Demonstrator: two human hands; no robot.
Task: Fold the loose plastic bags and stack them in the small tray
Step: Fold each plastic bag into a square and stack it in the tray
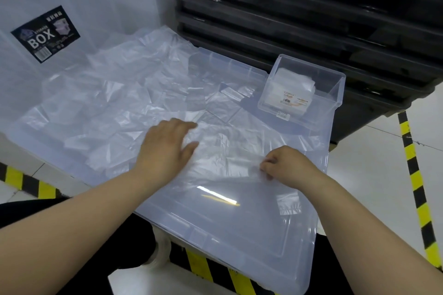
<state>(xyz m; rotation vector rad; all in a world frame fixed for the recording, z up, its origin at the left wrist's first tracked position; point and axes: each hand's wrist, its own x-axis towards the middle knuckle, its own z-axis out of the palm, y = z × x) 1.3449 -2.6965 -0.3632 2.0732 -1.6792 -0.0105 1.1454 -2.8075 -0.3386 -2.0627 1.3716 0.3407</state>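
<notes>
**A:** What is there, starting from the left?

**B:** One large translucent storage box (45, 33) with a black "BOX" label. Beside it is a heap of loose plastic bags (100, 93), overlapping too much to count. They lie on one clear plastic lid (239, 223) that serves as the work surface.

**A:** And the hands?

**B:** Two, both bare. The left hand (165, 146) lies flat with its fingers straight, pressing down on one spread bag (223, 151). The right hand (287, 165) has curled fingers and pinches that same bag's right edge.

**A:** Where is the tray?

**B:** One small tray (339, 86) of clear plastic sits at the lid's far right corner, well apart from both hands. It holds a stack of folded bags (294, 84); I can't tell how many.

**A:** Anything behind?

**B:** Black crates (311, 7) are stacked behind the tray, at least five high. Yellow-and-black tape (417, 187) runs along the floor.
</notes>
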